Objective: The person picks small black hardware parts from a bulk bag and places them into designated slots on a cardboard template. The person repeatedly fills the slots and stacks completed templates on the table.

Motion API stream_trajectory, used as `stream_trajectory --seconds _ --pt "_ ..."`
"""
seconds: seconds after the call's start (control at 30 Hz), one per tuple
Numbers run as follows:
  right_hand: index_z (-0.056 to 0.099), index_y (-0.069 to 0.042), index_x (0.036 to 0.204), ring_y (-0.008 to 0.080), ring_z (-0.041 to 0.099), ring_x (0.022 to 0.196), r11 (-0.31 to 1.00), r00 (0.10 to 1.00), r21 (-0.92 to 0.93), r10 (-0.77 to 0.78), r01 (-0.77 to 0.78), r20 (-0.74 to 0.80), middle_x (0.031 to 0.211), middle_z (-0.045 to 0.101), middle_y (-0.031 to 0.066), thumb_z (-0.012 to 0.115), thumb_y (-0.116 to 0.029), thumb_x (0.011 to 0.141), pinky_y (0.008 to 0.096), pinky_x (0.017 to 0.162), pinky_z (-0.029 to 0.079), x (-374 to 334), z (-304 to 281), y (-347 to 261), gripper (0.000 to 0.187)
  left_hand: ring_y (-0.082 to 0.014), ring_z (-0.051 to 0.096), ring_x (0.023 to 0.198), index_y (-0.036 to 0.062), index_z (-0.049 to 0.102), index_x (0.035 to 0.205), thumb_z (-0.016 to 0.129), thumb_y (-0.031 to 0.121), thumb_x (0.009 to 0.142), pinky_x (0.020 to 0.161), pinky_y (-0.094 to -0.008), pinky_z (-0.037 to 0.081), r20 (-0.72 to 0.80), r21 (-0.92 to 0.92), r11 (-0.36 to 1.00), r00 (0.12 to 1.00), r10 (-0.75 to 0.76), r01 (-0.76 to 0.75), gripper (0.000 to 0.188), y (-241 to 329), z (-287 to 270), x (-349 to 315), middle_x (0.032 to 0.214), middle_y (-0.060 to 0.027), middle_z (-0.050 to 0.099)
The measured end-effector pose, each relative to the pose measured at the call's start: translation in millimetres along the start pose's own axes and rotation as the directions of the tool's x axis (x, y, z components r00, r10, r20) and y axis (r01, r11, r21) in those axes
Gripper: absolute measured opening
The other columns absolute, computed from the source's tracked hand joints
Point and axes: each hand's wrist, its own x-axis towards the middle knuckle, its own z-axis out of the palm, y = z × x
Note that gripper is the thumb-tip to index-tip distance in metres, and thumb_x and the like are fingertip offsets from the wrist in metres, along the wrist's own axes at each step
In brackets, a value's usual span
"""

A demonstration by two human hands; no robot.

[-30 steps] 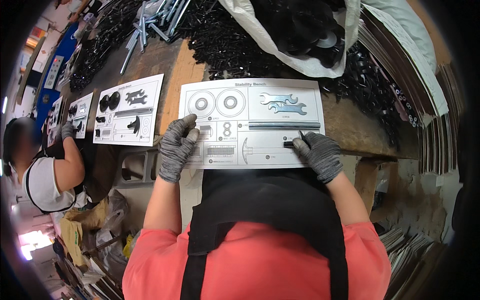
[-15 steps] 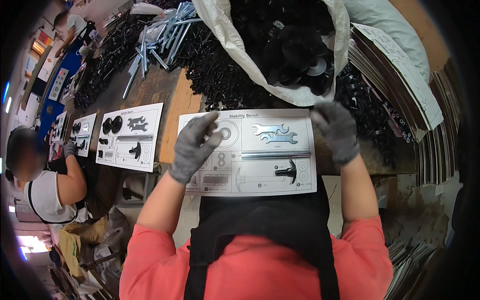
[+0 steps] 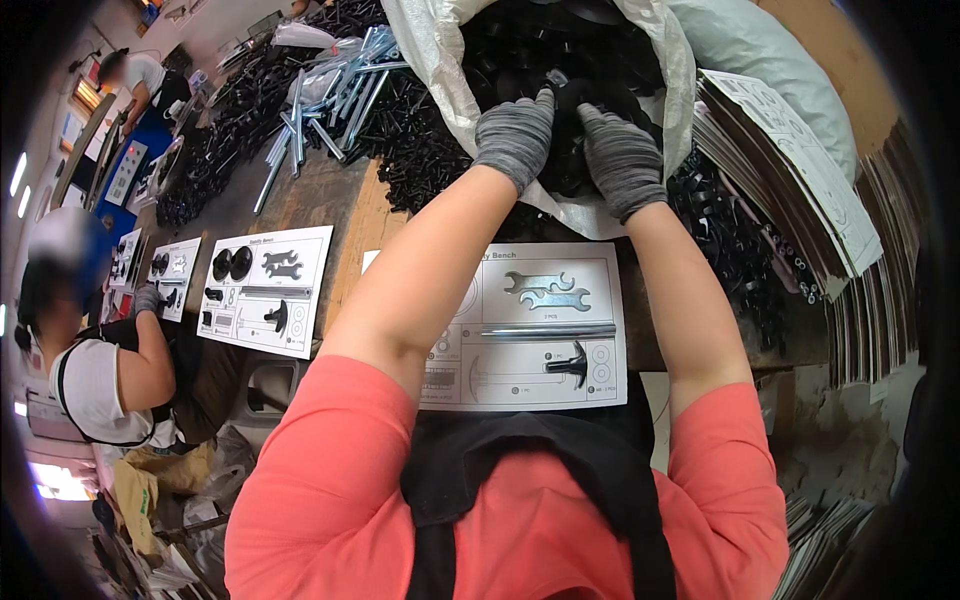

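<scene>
Both of my grey-gloved hands reach over the near rim of a white woven sack (image 3: 682,110) full of shiny black round parts (image 3: 520,55). My left hand (image 3: 515,140) has its fingers curled in among them; my right hand (image 3: 622,160), also closed, faces it a short way off. What each holds is hidden in the dark heap. Below my forearms lies a printed white card (image 3: 530,395). On it are two silver open-end wrenches (image 3: 545,290), a chrome rod (image 3: 540,331) and a black T-shaped knob (image 3: 568,366). My left forearm covers the card's left part.
Black bolts (image 3: 420,140) and metal tubes (image 3: 345,100) are heaped left of the sack. Stacked cards (image 3: 800,170) stand at the right. Another filled card (image 3: 265,290) lies to the left, near a seated co-worker (image 3: 110,370). A second person (image 3: 145,85) stands farther back.
Both hands have moved from above the card's two sides forward into the sack, and their fingers have closed among the black parts. The wrenches, rod and knob stay on the card.
</scene>
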Motion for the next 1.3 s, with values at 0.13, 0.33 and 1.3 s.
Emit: stream_trajectory --seconds 0.13,0.33,1.3 --pt "0.052 -0.016 0.119 0.0305 0.062 0.089 0.945 0.979 0.323 0.108 -0.046 -0.176 0.101 0.063 0.0141 0.048 -0.014 0.086 0.0403 0.078 0.049 -11 -24 4 0.033 -0.0246 0.059 0.088 0.0097 0.061 0.109 0.061 0.02 0.081 0.081 -0.0353 0.047 -0.196 -0.542 0.835 0.98 -0.015 -0.096 0.03 -28 -30 -35 0.093 -0.0113 0.06" --pt "0.051 -0.006 0.122 0.0206 0.055 0.103 0.291 0.96 0.941 -0.162 -0.174 0.227 0.112 0.058 0.0117 0.053 -0.005 0.084 0.0309 0.091 0.044 -45 -15 -39 0.038 -0.0136 0.056 0.074 0.012 0.063 0.109 0.064 0.008 0.08 0.064 -0.025 0.047 -0.087 -0.592 0.793 0.989 0.117 -0.146 0.03 -110 -57 -138 0.082 -0.0036 0.058" --pt "0.054 -0.007 0.118 0.0303 0.058 0.096 0.685 0.787 0.713 -0.354 -0.149 0.505 0.105 0.06 0.0159 0.059 -0.03 0.083 0.0389 0.086 0.045 -67 13 -126 0.043 -0.0202 0.058 0.082 0.0005 0.057 0.114 0.071 0.033 0.076 0.075 -0.0319 0.048 0.254 -0.589 0.737 0.942 -0.221 0.332 0.052 -143 -33 -215 0.098 -0.0137 0.06"
